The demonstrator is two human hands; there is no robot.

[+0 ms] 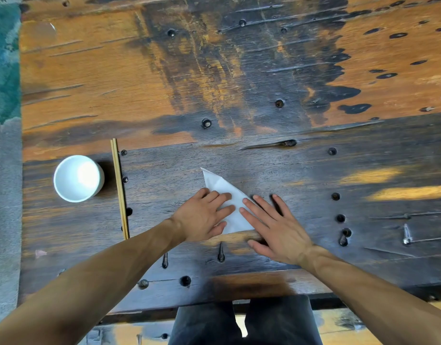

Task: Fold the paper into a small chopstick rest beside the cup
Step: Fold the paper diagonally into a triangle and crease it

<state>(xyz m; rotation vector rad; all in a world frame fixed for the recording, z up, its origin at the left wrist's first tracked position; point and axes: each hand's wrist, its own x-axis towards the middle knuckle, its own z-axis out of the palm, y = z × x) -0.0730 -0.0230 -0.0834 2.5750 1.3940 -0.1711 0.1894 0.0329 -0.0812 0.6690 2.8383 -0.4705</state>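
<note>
A white paper (220, 186), folded into a triangle, lies flat on the wooden table (239, 83) near its front middle. My left hand (204, 215) presses its left side with straight fingers. My right hand (274, 225) lies flat with its fingertips on the paper's right edge. Both hands hide the paper's lower part. A white cup (77, 178) stands to the left. A pair of wooden chopsticks (119, 188) lies just right of the cup, pointing away from me.
The table is worn, with dark stains, knots and several bolt heads. Its left edge borders a grey floor (5, 195) and a teal rug (4, 63). My dark-trousered legs (244, 319) show below the front edge.
</note>
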